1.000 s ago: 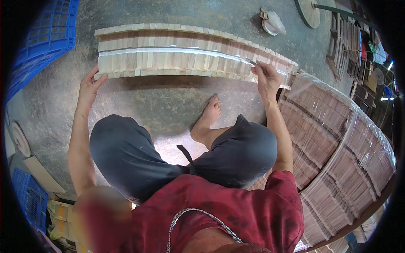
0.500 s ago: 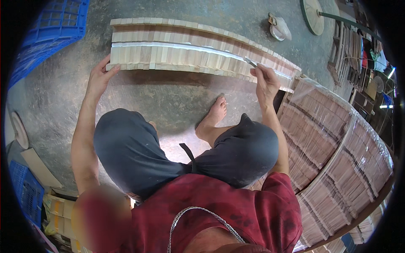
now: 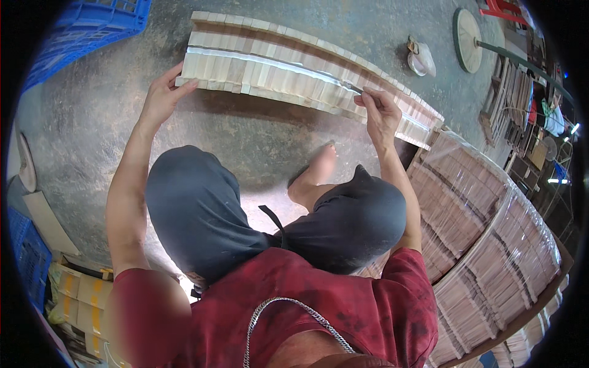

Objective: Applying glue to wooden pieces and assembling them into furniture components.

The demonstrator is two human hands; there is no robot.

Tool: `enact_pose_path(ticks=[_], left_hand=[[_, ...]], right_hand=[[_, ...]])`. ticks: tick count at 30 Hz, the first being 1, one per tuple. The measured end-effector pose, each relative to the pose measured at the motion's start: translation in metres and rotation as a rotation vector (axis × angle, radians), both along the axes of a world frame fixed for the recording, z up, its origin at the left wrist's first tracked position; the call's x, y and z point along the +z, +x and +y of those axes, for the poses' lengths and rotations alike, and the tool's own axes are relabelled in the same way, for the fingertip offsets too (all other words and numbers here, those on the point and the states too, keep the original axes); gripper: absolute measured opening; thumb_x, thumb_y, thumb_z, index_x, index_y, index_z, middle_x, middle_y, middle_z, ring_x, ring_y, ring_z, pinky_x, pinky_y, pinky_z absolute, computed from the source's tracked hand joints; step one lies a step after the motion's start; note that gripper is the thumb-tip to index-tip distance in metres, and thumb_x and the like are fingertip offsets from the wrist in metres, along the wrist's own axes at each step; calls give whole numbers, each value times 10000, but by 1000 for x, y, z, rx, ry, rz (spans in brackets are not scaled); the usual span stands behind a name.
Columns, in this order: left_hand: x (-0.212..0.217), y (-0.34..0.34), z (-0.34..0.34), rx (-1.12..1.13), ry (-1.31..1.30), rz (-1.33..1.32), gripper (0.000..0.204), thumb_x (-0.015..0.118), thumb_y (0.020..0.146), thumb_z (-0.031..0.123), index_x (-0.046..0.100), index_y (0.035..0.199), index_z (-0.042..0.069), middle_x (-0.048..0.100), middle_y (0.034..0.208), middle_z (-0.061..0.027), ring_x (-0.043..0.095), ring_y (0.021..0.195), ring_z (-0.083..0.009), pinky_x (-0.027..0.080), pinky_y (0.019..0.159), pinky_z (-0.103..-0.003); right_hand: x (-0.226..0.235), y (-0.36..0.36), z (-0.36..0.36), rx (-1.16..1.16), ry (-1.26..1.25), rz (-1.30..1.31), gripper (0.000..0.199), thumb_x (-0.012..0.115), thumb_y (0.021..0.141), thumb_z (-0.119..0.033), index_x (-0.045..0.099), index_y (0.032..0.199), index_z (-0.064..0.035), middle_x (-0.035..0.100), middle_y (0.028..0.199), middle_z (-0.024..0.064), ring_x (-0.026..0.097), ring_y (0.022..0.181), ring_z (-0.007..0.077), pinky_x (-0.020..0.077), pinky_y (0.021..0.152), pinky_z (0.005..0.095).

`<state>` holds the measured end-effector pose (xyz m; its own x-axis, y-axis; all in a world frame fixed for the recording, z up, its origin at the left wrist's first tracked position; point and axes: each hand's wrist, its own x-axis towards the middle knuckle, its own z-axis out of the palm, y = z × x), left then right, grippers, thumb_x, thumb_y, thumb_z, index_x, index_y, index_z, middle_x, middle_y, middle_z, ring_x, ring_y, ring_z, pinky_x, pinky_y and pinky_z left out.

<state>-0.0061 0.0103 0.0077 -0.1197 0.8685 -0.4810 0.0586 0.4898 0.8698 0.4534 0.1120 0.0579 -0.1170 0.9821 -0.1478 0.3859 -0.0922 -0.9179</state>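
Observation:
A long row of pale wooden blocks (image 3: 270, 75) lies across the floor in front of me, with a white strip (image 3: 245, 56) running along its length. My left hand (image 3: 164, 97) grips the row's near left corner, its thumb over the near edge and its fingers at the end. Toward the row's right part, my right hand (image 3: 381, 110) pinches a slim, dark tool (image 3: 353, 88). The tool's tip meets the white strip; its exact kind is too small to make out.
Plastic-wrapped stacks of wooden pieces (image 3: 472, 208) stand close on my right. A blue crate (image 3: 92, 34) sits at the far left, cardboard boxes (image 3: 80, 300) at the lower left. Beyond the row are a plastic bag (image 3: 421, 58) and a round disc-shaped base (image 3: 467, 40) with a pole.
The view has shifted, so the row and my left hand appear farther right. Along the white strip, my right hand with the tool has moved left relative to the row.

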Motion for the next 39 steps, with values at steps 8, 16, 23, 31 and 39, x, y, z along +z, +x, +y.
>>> enact_pose_path(ticks=[8,16,23,31,39], left_hand=[[-4,2,-1,1,-15,9,594,744,885,212,532,1414,46,649,1249,-95,619,1040,-149,477,941,-304],[-2,-1,-3,-6,-34,45,610,750,880,250,533,1417,58,665,1229,-104,631,1052,-169,476,954,-323],[-7,-2,-3,-4,-6,53,630,755,872,278,530,1419,61,673,1214,-112,633,1091,-185,471,971,-326],[0,1,-3,-14,-30,83,650,757,864,330,535,1416,67,680,1201,-119,630,1113,-202,461,991,-343],[-1,-2,-4,11,-49,3,599,752,875,231,542,1407,55,669,1200,-85,628,1047,-150,470,950,-297]], right_hand=[[-2,-23,11,90,50,33,110,621,933,35,668,1028,62,710,893,106,712,832,161,581,769,267],[-2,-43,14,155,-21,98,110,603,944,39,660,1033,68,703,915,113,711,845,168,581,776,266],[-5,-65,19,193,-139,147,119,597,946,38,656,1043,75,704,915,122,713,844,173,594,787,274],[-9,-87,30,281,-95,135,134,606,948,19,672,1049,77,716,919,141,716,850,182,605,779,291],[33,-14,32,76,-129,158,183,637,932,14,666,1101,79,709,911,148,712,818,210,610,775,328]])
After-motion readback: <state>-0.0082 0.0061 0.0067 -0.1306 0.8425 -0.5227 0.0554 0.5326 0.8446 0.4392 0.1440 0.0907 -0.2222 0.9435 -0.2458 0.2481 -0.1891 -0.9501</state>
